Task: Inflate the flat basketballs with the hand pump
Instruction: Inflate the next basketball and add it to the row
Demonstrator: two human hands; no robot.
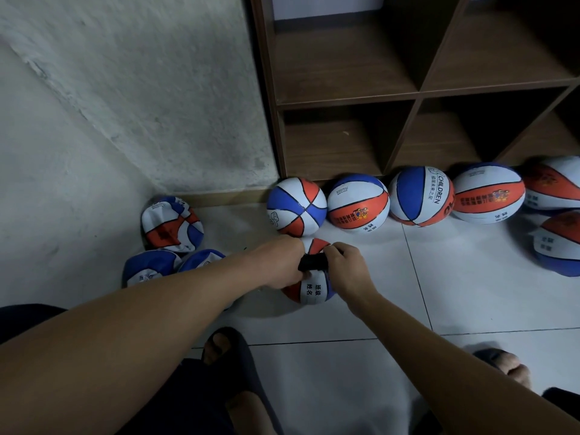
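Head view: both hands meet over a basketball (pixel 314 290) on the floor; left hand (pixel 279 265) and right hand (pixel 345 265) each grip the black pump (pixel 314 262); crumpled flat balls (pixel 171 224) lie left.

Black hand pump (pixel 312 262): only a short dark section shows between the left hand (pixel 277 265) and right hand (pixel 343 266); needle and valve hidden. Red, white and blue basketball (pixel 314 288) under the hands mostly covered. Far-right ball (pixel 557 186) cut by frame edge. Small print on balls unreadable.
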